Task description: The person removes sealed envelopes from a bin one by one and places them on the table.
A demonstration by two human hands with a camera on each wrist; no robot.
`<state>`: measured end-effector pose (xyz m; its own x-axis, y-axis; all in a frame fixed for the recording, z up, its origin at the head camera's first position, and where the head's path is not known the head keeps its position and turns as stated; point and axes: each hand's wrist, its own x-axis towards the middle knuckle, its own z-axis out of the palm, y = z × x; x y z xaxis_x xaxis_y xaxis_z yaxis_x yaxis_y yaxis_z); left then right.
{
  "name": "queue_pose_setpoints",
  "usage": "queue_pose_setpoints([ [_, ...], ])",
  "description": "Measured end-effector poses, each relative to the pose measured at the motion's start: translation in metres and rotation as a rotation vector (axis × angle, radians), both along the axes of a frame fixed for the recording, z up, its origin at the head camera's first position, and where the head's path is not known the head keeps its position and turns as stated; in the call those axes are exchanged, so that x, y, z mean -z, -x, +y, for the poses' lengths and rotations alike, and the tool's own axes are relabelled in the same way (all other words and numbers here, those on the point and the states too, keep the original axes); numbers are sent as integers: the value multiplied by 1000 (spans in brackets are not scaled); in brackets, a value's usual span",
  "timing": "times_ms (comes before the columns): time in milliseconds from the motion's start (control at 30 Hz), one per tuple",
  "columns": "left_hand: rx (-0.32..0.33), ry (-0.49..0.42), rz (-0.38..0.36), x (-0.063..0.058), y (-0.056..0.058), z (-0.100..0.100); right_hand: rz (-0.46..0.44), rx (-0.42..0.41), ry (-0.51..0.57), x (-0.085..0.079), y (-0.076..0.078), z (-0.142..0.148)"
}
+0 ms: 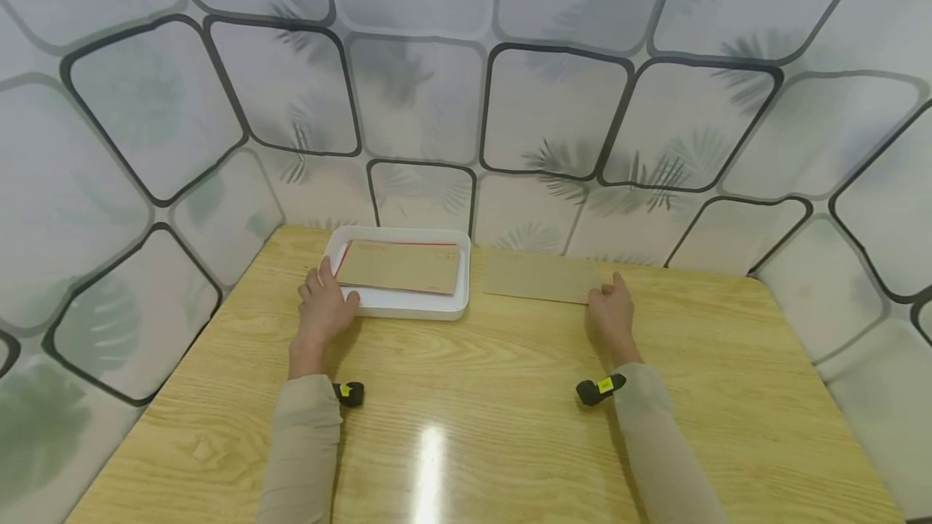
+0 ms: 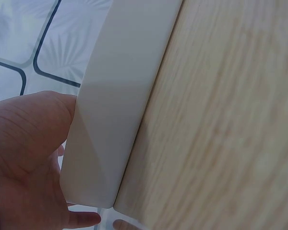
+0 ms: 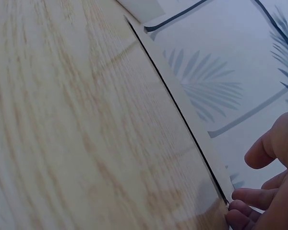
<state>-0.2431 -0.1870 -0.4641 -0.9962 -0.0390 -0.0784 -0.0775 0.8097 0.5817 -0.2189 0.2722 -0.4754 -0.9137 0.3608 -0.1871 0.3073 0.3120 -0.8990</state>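
A shallow white tray (image 1: 396, 306) stands at the back left with brown envelopes (image 1: 396, 267) inside, a red edge showing beneath the top one. My left hand (image 1: 325, 310) grips the tray's front left corner, thumb along the front wall and fingers at the left side. In the left wrist view the thumb lies against the tray's wall (image 2: 110, 96); the other fingers are partly hidden behind it. A single brown envelope (image 1: 539, 275) lies flat right of the tray. Fingertips of my right hand (image 1: 612, 310) touch its right end; in the right wrist view the thumb (image 3: 260, 152) stands apart from it.
The wood-grain table (image 1: 480, 395) runs back to a patterned curtain (image 1: 422, 103) that also closes in both sides. Each wrist wears a black camera strap (image 1: 601, 387) with a yellow label. A light glare marks the table's front.
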Motion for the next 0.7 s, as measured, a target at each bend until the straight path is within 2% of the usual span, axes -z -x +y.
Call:
queue_pose_setpoints([
  [467, 0, 6, 8, 2, 2, 0, 18, 13, -64, 1, 2, 1],
  [700, -5, -2, 7, 2, 1, 0, 76, 18, -88, -3, 1, -3],
])
